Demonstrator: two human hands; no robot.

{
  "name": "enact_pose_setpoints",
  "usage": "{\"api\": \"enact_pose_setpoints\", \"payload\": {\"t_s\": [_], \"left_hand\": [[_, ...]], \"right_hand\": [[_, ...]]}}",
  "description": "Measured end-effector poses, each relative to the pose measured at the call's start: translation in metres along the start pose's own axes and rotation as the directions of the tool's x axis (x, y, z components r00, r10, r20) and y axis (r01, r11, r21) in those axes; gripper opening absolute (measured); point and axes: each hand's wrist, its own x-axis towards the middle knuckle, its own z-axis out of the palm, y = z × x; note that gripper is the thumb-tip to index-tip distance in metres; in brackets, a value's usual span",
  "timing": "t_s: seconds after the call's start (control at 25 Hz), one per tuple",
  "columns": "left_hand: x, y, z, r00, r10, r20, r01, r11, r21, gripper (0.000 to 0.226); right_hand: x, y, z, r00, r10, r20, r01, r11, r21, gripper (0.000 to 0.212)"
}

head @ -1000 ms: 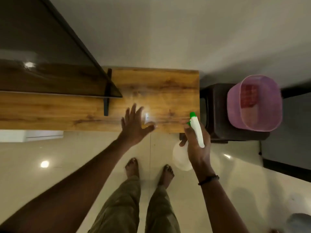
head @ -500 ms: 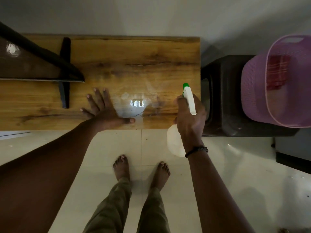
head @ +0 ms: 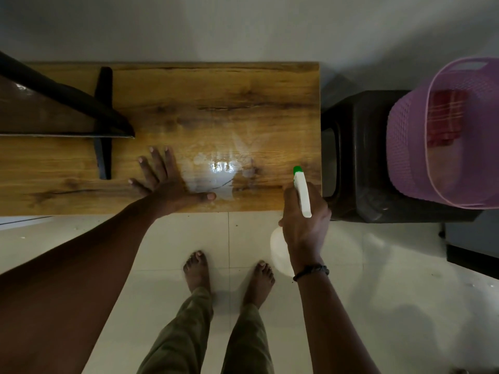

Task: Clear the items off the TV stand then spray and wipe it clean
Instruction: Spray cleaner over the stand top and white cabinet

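Wooden surface [head: 243, 103] of the TV stand, against a grey wall [head: 243, 28], bore a wet patch [head: 216, 171] near its front edge. The left hand [head: 167, 184] lay flat beside the patch, fingers spread. The right hand [head: 305, 225] clasped its fingers round a spray bottle [head: 302, 193] at the near right corner. A pink basket [head: 405, 157] sat on a dark stool [head: 356, 163], right.

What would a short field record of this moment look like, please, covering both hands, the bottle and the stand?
left hand: fingers spread, flat on the TV stand, left of the wet patch
right hand: grips the spray bottle, green nozzle pointing over the stand
stand top: wooden, glossy wet patch near its front edge
basket: pink, on a dark stool right of the stand, red checked cloth inside
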Motion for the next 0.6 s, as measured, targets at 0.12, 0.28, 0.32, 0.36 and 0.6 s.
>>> {"api": "enact_pose_setpoints", "payload": {"t_s": [0.12, 0.28, 0.32, 0.36, 0.6], "left_hand": [[0.001, -0.001, 0.002, 1.000, 0.004, -0.011, -0.004, 1.000, 0.006, 0.163], [0.004, -0.007, 0.004, 0.999, 0.017, -0.035, -0.017, 1.000, -0.002, 0.164], [0.005, -0.007, 0.005, 0.999, 0.021, -0.038, -0.021, 1.000, -0.004, 0.163], [0.006, -0.008, 0.005, 0.999, 0.024, -0.041, -0.025, 1.000, -0.006, 0.163], [0.003, -0.006, 0.005, 0.998, 0.046, -0.039, -0.046, 0.999, -0.016, 0.165]], "right_hand": [[-0.020, 0.015, -0.004, 1.000, -0.002, 0.002, 0.002, 1.000, -0.002, 0.024], [-0.037, 0.030, -0.009, 0.998, 0.059, -0.030, -0.059, 0.998, 0.011, 0.029], [-0.040, 0.033, -0.010, 0.997, 0.076, -0.031, -0.076, 0.997, 0.005, 0.029], [-0.044, 0.036, -0.011, 0.997, 0.074, -0.033, -0.074, 0.997, -0.009, 0.028], [-0.076, 0.059, -0.024, 0.996, 0.091, -0.014, -0.091, 0.994, -0.052, 0.022]]}}
